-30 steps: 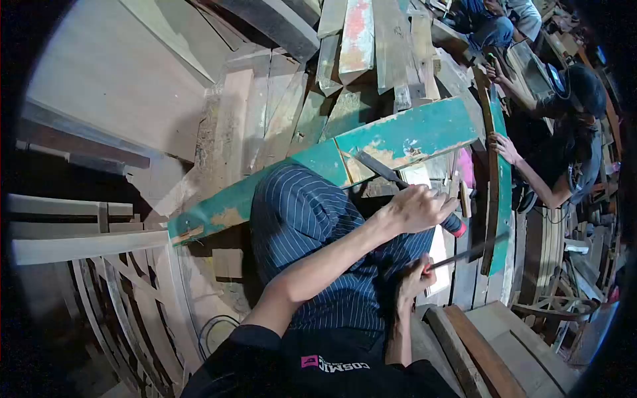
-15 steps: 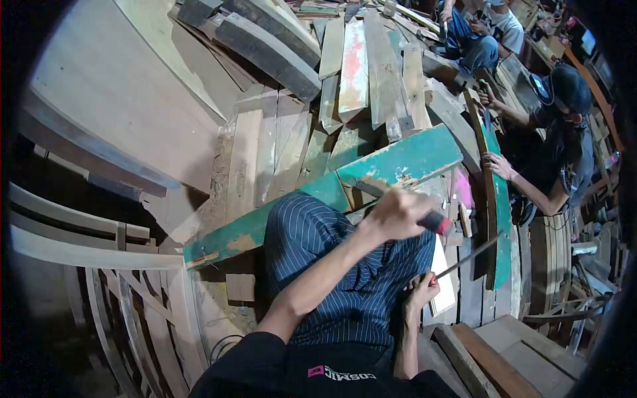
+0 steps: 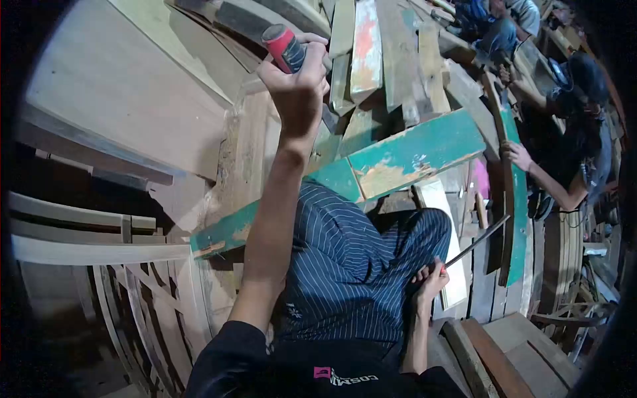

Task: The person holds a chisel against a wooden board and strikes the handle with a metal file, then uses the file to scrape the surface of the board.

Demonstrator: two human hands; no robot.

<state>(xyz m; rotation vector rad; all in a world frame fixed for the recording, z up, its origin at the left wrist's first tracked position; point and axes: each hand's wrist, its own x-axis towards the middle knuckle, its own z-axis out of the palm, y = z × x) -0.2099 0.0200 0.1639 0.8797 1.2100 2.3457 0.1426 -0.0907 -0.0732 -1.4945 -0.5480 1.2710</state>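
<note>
My left hand (image 3: 298, 79) is raised high at the upper left, its fingers wrapped round a tool with a red-and-black handle (image 3: 283, 48). Its butt end points up at me; a flat grey metal piece shows below the fist, in line with the handle. Beside my right knee, my right hand (image 3: 432, 278) is closed on the red end of a long, thin dark metal bar (image 3: 479, 240), which slants up to the right. A green painted plank (image 3: 415, 156) with chipped patches lies across in front of my legs.
At the right a co-worker (image 3: 574, 126) holds another green board (image 3: 514, 205) on edge. A second person (image 3: 497, 33) sits further back. Loose boards (image 3: 401, 63) pile up ahead, a large pale panel (image 3: 119, 86) leans at the left, and slatted wood frames (image 3: 99, 251) stand below it.
My left hand has swung up and left, away from the green plank, with the tool in it. My right hand keeps the bar in nearly the same place. The view has shifted slightly.
</note>
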